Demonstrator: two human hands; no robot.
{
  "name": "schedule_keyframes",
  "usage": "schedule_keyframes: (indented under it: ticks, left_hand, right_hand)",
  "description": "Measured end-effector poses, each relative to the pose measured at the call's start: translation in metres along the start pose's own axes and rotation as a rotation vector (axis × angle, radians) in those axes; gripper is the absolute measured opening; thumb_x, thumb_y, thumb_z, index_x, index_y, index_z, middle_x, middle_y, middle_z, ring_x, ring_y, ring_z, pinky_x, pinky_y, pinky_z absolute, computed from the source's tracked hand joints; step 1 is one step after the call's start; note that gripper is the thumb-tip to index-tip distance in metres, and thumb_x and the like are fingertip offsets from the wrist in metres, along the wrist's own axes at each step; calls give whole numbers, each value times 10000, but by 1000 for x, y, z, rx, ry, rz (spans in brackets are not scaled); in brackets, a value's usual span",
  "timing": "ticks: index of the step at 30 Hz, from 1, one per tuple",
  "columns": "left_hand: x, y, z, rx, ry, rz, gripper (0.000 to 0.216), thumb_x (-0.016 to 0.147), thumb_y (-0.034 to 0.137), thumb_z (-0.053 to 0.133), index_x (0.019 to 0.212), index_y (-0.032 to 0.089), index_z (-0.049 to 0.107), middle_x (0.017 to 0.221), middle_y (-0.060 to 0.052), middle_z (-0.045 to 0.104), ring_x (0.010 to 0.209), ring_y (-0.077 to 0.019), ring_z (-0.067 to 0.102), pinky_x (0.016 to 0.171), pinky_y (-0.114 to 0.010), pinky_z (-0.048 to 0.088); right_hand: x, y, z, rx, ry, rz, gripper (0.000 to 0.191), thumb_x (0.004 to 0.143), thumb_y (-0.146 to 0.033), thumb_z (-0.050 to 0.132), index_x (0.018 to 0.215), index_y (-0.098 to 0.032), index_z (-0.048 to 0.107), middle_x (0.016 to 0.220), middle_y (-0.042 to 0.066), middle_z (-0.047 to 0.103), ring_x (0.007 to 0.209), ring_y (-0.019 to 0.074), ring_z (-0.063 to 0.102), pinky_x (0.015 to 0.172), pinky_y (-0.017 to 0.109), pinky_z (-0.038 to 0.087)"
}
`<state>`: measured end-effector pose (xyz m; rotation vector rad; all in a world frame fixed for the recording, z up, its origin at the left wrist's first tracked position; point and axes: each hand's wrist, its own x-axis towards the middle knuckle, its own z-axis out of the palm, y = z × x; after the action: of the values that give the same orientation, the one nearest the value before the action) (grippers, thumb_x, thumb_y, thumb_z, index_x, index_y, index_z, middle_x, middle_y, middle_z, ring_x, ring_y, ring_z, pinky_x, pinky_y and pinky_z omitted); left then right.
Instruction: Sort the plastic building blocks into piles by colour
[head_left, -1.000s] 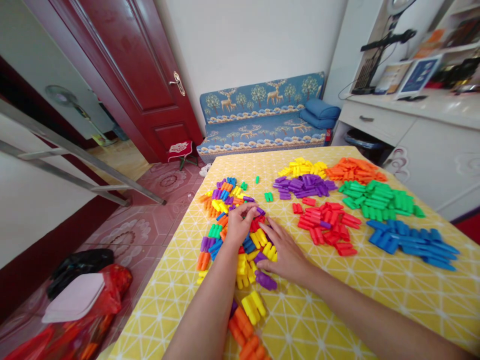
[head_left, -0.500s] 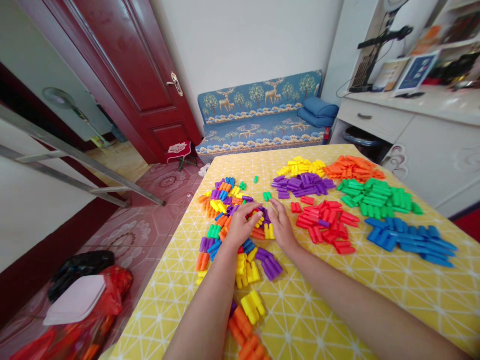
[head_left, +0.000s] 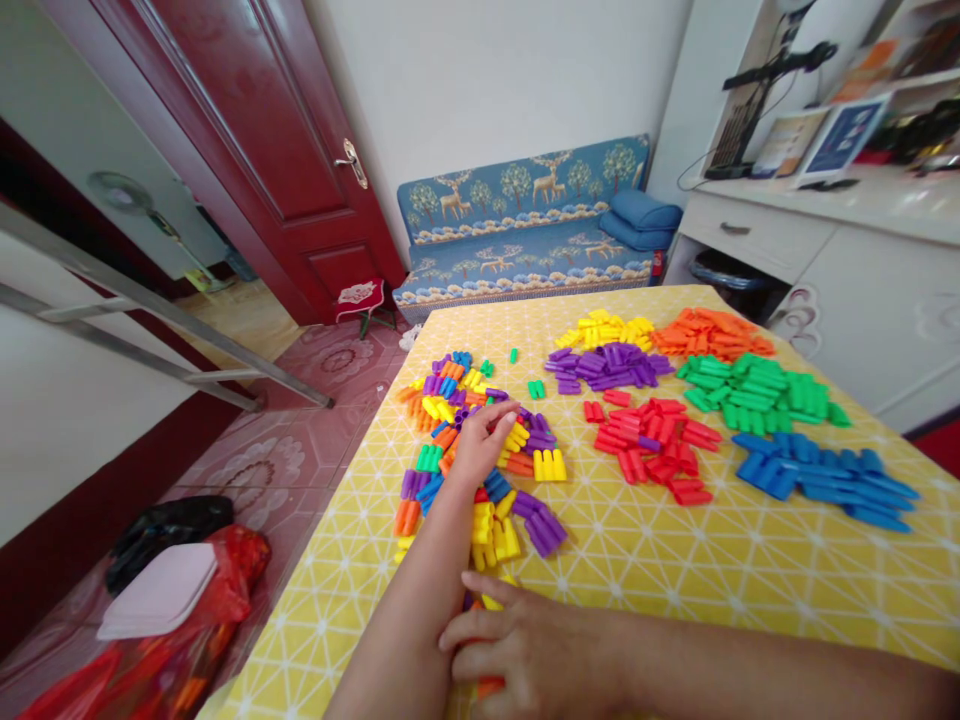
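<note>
My left hand reaches over a mixed pile of bullet-shaped plastic building blocks. Its fingers are stretched to the right, with the thumb close to them, and no block shows between them. Nearer to me, my right hand has its fingers spread beside my left forearm. Beneath those fingers a yellow block and some orange ones are partly covered. Right of the mixed pile lie a yellow triple block and purple blocks. A small green block lies just beyond my left hand.
Sorted piles cover the table's right side: yellow, orange, purple, green, red with a purple block in it, and blue. A patterned sofa stands beyond the yellow tablecloth.
My right hand has left the mixed pile and come back towards me, down beside my left forearm. My left hand has stayed over the pile, and the yellow triple block is now uncovered.
</note>
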<state>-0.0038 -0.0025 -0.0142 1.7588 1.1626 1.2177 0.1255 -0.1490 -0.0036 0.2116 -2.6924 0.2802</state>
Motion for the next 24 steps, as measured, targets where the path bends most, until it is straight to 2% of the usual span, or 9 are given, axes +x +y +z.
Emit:
schedule_keyframes:
  ticks: [3,5,9,13,16,20,22,24]
  left_hand:
    - [0,0,0,-10,-6,-11,332,892,372,552,1118,166,681,1137,-94,698,1053,-233,647,940,-358,495]
    - [0,-1,0,-8,-10,-10,335,893,377,550,1121,170,681,1141,-93,696,1056,-235,646,943,-360,494]
    - [0,-1,0,-6,-14,-4,337,894,387,549,1121,177,682,1135,-89,699,1052,-235,647,943,-361,497]
    - [-1,-1,0,-15,-13,-2,336,891,383,554,1122,175,681,1133,-92,700,1044,-234,650,932,-359,506]
    - [-1,2,0,-12,-15,-5,328,890,378,555,1114,177,685,1131,-88,700,1039,-229,651,934,-355,503]
    - [-1,4,-1,-6,-23,-7,319,889,366,557,1110,178,689,1138,-85,697,1049,-225,645,947,-349,492]
    - [-1,5,-1,-2,-25,0,315,891,356,555,1115,178,687,1140,-88,696,1050,-224,642,946,-351,489]
    - [-1,4,-2,1,-27,12,307,894,344,550,1110,175,687,1132,-91,697,1047,-222,641,943,-355,489]
  right_hand:
    - [-9,5,-2,15,12,132,253,869,-402,532,778,-187,627,988,46,657,1206,228,453,1149,521,110]
    - [-16,6,-7,21,33,240,246,844,-410,565,770,-181,618,1001,44,662,1186,221,469,1141,484,156]
    - [-30,5,-11,-25,82,405,137,869,-306,551,831,-190,613,1026,31,669,1179,205,487,1133,488,177]
    - [-38,14,-10,-195,223,601,69,859,-213,549,871,-197,615,1217,46,612,1237,232,445,1127,529,196]
    - [-43,31,-14,-307,346,741,63,819,-151,561,823,-195,607,1314,69,548,1271,255,414,1111,546,241]
    - [-46,65,-20,-363,511,927,90,785,-143,589,713,-193,565,1331,101,508,1254,270,426,1066,515,334]
    - [-44,83,-20,-370,559,1024,36,789,-166,595,816,-186,585,1368,134,463,1278,283,404,1053,505,356]
    - [-40,101,-18,-366,585,1094,212,793,-203,603,1001,-169,579,1385,168,436,1301,298,381,1050,515,357]
